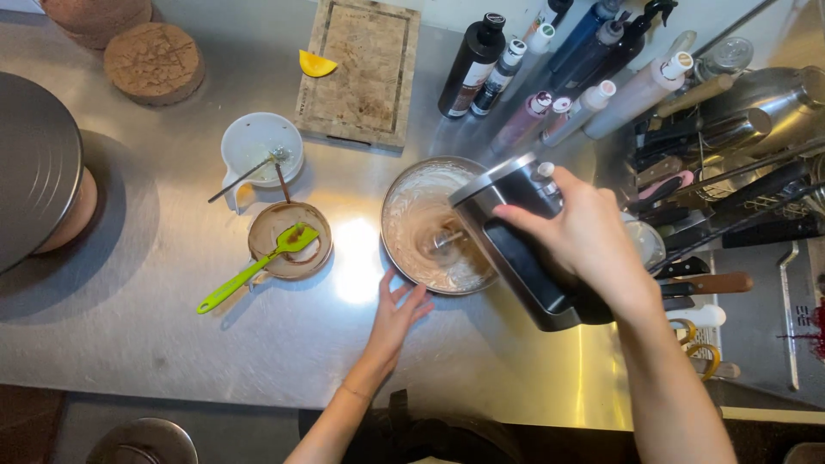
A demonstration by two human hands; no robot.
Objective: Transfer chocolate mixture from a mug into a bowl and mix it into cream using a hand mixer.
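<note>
Mixing bowl mid-counter, light brown cream smooth, beaters still in. Right hand clenched round hand mixer; left hand spread, fingertips at the rim. Whipping looks nearly complete.

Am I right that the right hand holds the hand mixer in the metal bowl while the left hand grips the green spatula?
Not quite. In the head view the left hand rests against the rim of the metal bowl, steadying it. The green spatula lies untouched in the small brown bowl to the left. The right hand does hold the hand mixer in the metal bowl.
</note>
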